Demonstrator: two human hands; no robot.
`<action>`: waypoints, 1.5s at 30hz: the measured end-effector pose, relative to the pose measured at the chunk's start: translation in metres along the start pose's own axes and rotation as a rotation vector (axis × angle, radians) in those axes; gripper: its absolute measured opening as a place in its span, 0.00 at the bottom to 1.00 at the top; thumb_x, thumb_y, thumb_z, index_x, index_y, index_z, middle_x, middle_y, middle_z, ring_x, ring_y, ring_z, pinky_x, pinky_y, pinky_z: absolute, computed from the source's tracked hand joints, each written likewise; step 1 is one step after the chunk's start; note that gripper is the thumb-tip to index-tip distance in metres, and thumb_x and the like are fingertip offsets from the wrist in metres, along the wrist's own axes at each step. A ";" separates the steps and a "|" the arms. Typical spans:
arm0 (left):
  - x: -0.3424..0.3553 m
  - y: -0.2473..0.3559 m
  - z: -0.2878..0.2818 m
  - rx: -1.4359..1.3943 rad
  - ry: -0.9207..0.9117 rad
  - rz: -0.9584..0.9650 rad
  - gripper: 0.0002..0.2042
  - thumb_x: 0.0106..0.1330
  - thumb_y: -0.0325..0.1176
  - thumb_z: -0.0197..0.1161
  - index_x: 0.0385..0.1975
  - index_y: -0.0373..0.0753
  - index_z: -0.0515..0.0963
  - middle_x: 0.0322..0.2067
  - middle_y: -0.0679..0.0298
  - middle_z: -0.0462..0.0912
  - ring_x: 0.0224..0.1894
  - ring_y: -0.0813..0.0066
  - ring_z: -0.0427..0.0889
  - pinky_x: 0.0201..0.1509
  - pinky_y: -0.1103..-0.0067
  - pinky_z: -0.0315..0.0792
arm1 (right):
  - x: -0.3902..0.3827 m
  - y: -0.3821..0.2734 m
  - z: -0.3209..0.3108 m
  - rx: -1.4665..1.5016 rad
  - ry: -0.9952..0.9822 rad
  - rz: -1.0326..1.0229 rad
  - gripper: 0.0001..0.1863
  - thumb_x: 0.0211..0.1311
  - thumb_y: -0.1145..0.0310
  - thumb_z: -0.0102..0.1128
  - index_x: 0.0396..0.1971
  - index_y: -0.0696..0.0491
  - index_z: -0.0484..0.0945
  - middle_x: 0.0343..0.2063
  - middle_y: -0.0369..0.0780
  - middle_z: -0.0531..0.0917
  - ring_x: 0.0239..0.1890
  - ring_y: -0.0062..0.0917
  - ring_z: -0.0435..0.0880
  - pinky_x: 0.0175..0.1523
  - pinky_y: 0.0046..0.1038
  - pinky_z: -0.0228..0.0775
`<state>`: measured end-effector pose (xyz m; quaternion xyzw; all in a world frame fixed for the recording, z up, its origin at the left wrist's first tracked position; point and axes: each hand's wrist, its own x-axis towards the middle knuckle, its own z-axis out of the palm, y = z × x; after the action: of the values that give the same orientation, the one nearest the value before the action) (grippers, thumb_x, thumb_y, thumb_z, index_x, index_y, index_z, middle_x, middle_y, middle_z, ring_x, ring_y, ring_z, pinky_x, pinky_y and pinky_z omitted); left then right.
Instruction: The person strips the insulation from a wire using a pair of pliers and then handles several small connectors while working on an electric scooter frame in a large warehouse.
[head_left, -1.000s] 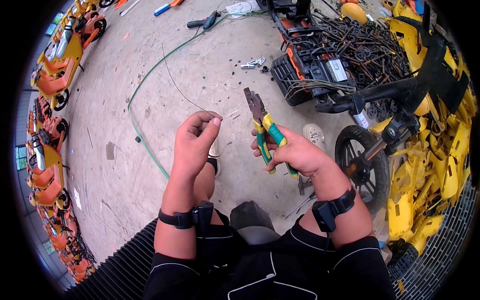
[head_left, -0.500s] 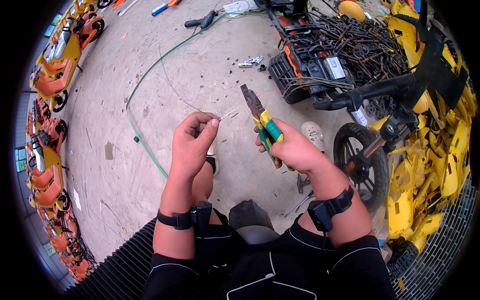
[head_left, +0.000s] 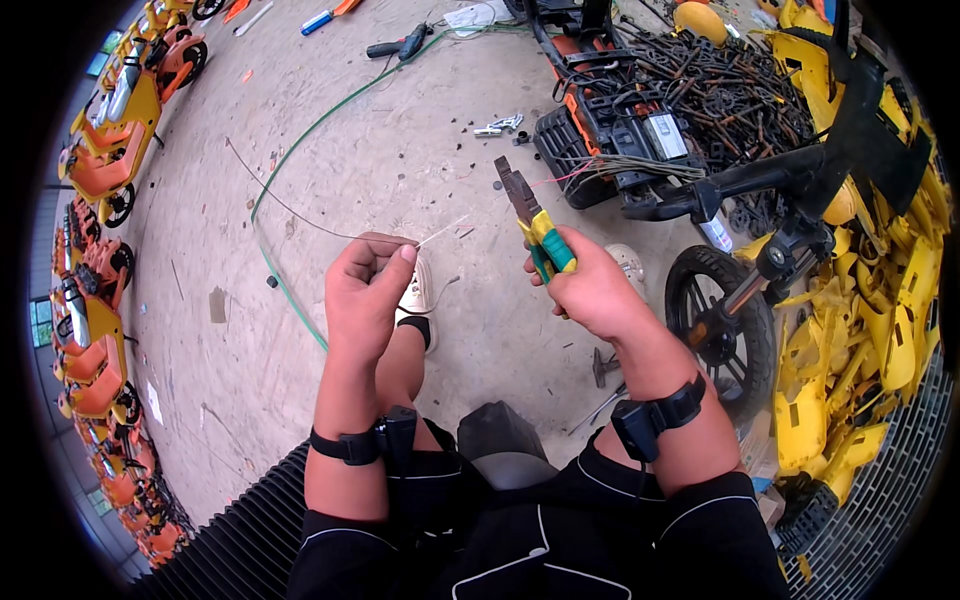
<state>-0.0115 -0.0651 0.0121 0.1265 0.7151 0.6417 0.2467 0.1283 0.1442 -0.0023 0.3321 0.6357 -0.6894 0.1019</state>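
Between the thumb and fingers of my left hand (head_left: 365, 290) is a thin wire (head_left: 290, 208). Its long dark length curves out to the upper left, and a short pale end sticks out to the right past my thumb. My right hand (head_left: 598, 285) grips the yellow and green handles of a pair of pliers (head_left: 540, 232). The metal jaws point up and slightly left, apart from the wire, with nothing visible between them. A thin pink wire (head_left: 555, 181) runs behind the jaws toward the dark machine frame.
A scooter frame with battery and cables (head_left: 625, 150) lies ahead right, beside a heap of rusty metal parts (head_left: 725, 85). A wheel (head_left: 720, 330) and yellow panels (head_left: 850, 340) are at right. A green hose (head_left: 300, 142), a cordless drill (head_left: 402, 44) and a hammer (head_left: 604, 368) lie on the floor.
My left hand has shifted a little left and down, and the wire's long end has swung left. My right hand has moved slightly right with the pliers.
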 end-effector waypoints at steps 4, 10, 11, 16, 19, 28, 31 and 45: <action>0.002 0.003 -0.006 -0.027 0.002 -0.029 0.07 0.66 0.28 0.65 0.34 0.30 0.79 0.30 0.67 0.80 0.31 0.86 0.74 0.34 0.86 0.67 | 0.000 0.001 -0.004 0.002 0.015 -0.003 0.27 0.51 0.83 0.45 0.55 0.55 0.71 0.43 0.36 0.81 0.41 0.18 0.79 0.33 0.22 0.73; 0.001 0.003 -0.012 -0.037 0.037 -0.006 0.06 0.65 0.28 0.64 0.34 0.31 0.77 0.20 0.74 0.69 0.16 0.90 0.58 0.19 0.86 0.50 | 0.001 0.006 -0.005 -0.012 0.049 -0.060 0.28 0.51 0.85 0.45 0.56 0.58 0.70 0.42 0.38 0.81 0.40 0.21 0.79 0.35 0.24 0.73; 0.001 0.004 -0.013 -0.044 0.025 -0.018 0.07 0.65 0.28 0.65 0.34 0.31 0.78 0.21 0.73 0.72 0.19 0.90 0.61 0.21 0.87 0.53 | 0.002 0.008 -0.005 -0.021 0.046 -0.074 0.30 0.50 0.85 0.45 0.57 0.57 0.70 0.43 0.37 0.81 0.43 0.20 0.79 0.35 0.24 0.74; -0.002 0.004 -0.029 -0.108 -0.018 -0.030 0.08 0.64 0.30 0.66 0.34 0.30 0.79 0.22 0.71 0.77 0.20 0.91 0.66 0.22 0.88 0.56 | -0.002 0.005 -0.001 -0.021 0.078 -0.101 0.26 0.51 0.86 0.45 0.53 0.60 0.71 0.41 0.40 0.82 0.42 0.24 0.80 0.44 0.26 0.72; -0.004 0.006 -0.030 -0.129 -0.022 -0.055 0.08 0.64 0.30 0.66 0.34 0.30 0.79 0.21 0.72 0.76 0.17 0.91 0.63 0.20 0.88 0.53 | -0.003 0.004 0.004 -0.007 0.088 -0.122 0.24 0.51 0.86 0.45 0.51 0.61 0.72 0.40 0.42 0.82 0.43 0.25 0.80 0.48 0.26 0.72; -0.008 0.004 -0.042 -0.168 -0.001 -0.100 0.08 0.64 0.30 0.66 0.33 0.30 0.78 0.20 0.72 0.73 0.16 0.91 0.60 0.18 0.87 0.52 | -0.004 0.006 0.010 0.071 0.062 -0.078 0.26 0.50 0.86 0.45 0.54 0.60 0.72 0.43 0.40 0.82 0.44 0.23 0.80 0.39 0.25 0.75; -0.007 0.007 -0.046 -0.178 0.032 -0.086 0.08 0.63 0.29 0.66 0.32 0.31 0.76 0.18 0.74 0.66 0.15 0.89 0.55 0.18 0.86 0.48 | -0.005 0.005 0.014 0.098 0.038 -0.038 0.27 0.50 0.86 0.45 0.55 0.59 0.71 0.44 0.39 0.82 0.44 0.22 0.80 0.36 0.24 0.76; 0.012 0.014 -0.088 -0.298 0.346 0.020 0.09 0.68 0.30 0.61 0.40 0.29 0.76 0.16 0.77 0.60 0.15 0.90 0.52 0.18 0.85 0.46 | -0.006 0.019 -0.010 0.455 0.283 -0.015 0.26 0.52 0.84 0.45 0.55 0.59 0.68 0.47 0.42 0.78 0.47 0.29 0.79 0.41 0.33 0.83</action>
<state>-0.0687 -0.1328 0.0283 -0.0161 0.6428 0.7548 0.1297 0.1468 0.1490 -0.0136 0.4349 0.4747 -0.7619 -0.0706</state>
